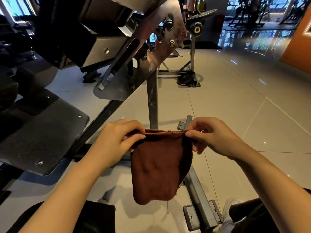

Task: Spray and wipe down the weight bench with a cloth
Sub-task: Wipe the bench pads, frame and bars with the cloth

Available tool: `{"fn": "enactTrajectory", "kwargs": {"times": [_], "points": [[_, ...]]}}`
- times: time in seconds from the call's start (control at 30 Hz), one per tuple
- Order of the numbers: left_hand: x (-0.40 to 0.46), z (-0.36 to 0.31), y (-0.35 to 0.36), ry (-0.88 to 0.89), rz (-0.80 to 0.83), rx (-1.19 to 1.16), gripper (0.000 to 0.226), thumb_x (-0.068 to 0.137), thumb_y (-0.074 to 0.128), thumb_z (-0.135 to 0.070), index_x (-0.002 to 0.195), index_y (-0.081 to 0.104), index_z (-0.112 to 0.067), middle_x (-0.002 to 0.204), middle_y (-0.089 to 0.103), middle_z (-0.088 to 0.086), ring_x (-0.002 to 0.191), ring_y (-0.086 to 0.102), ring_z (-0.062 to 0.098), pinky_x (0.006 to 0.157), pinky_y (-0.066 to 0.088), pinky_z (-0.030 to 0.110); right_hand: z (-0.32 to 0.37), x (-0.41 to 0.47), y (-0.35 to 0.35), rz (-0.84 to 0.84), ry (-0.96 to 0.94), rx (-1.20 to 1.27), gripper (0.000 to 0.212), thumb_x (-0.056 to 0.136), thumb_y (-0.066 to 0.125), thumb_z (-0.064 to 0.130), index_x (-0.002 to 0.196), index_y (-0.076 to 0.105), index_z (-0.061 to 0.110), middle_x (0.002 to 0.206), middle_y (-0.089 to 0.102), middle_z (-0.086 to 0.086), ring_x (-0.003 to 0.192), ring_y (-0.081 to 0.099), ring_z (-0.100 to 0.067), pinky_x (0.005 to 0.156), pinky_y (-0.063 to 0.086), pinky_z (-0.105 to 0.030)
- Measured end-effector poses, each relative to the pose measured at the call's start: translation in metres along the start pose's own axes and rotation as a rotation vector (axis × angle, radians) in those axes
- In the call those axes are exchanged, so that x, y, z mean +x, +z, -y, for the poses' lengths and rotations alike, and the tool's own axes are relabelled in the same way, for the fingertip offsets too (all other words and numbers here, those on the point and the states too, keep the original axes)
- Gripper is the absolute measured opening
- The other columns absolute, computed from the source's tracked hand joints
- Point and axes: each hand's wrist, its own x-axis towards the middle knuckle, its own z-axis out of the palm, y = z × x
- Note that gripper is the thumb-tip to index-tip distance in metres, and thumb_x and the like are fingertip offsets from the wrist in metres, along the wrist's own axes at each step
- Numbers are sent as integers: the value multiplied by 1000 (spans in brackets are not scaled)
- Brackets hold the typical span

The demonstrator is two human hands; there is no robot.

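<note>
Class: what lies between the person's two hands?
In the head view, the brown cloth hangs between the left hand and right hand, each pinching its top edge.

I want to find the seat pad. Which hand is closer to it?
Left. The left hand pinches the cloth just beside the seat pad; the right hand pinches the cloth's far corner, farther away.

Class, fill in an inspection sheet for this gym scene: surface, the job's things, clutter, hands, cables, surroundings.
Surface: pale tiled floor, glossy.
Job's things: brown cloth hangs folded between both hands; weight bench at left, black pads, steel frame; no spray bottle seen.
Clutter: weight plate on the floor by a far rack.
Hands: left hand and right hand each pinch a top corner of the cloth.
Cables: nothing seen.
Surroundings: orange wall at right, exercise machines behind.
</note>
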Motion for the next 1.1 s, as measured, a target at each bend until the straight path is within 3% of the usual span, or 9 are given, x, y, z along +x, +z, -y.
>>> {"fn": "enactTrajectory", "kwargs": {"times": [0.1, 0.23, 0.43, 0.63, 0.77, 0.87, 0.97, 1.1], "points": [[0, 1, 1, -68, -18, -148, 11, 87, 66, -6, 86, 71, -16, 84, 65, -8, 84, 64, 12, 59, 56, 17, 1, -1, -3, 36, -6, 156, 5, 88, 64, -2, 89, 65, 3, 74, 65, -13, 61, 66, -21, 59, 55, -28], [1, 0, -3, -216, -44, -351, 9, 87, 64, -3, 86, 69, -10, 86, 67, 1, 83, 68, 22, 66, 57, 21, 0, -1, -3, 13, -36, 44, 11, 89, 63, 2, 89, 67, 13, 78, 67, -4, 69, 65, -14, 65, 55, -25], [-2, 1, -9, -241, -61, -167, 10, 83, 69, -8, 86, 69, -18, 79, 70, -4, 77, 68, 9, 77, 57, 25, -1, -2, 2, -73, -150, -376, 14, 91, 63, 27, 81, 56, 32, 84, 62, 6, 82, 60, -14, 70, 52, -29], [-2, 6, -16, -292, -38, -64, 11, 86, 67, -13, 85, 65, -24, 85, 70, -6, 81, 67, 7, 80, 57, 33, -1, 1, -1, -67, -202, -219, 16, 89, 62, 33, 77, 53, 26, 81, 60, 5, 79, 57, -14, 65, 47, -28], [-1, 7, -14, -292, 57, 45, 13, 90, 64, -15, 85, 61, -27, 85, 69, 1, 81, 66, 24, 79, 55, 45, 2, 1, -3, -108, -210, -113, 16, 89, 66, 23, 79, 54, 20, 74, 62, -1, 68, 59, -16, 60, 49, -28], [3, 3, -10, -314, -42, -225, 19, 92, 59, -3, 86, 57, -21, 91, 65, 5, 81, 67, 20, 72, 59, 28, 8, 1, -9, -144, -244, -14, 21, 82, 72, 22, 79, 55, 11, 68, 64, -3, 60, 61, -15, 54, 51, -27], [7, -4, -6, -360, -166, -607, 27, 93, 52, 5, 81, 56, -20, 84, 63, 1, 75, 66, 13, 68, 57, 23, 12, 0, -19, -113, -254, 82, 29, 73, 71, 29, 80, 55, 6, 68, 64, -6, 59, 60, -18, 53, 52, -27], [8, -7, -3, -292, -164, -672, 58, 93, 40, 14, 59, 67, -24, 85, 65, -8, 82, 64, 7, 68, 56, 24, 14, -5, -29, -21, -263, 120, 19, 73, 71, 25, 87, 69, 14, 81, 69, -11, 72, 66, -21, 61, 55, -29]]}}
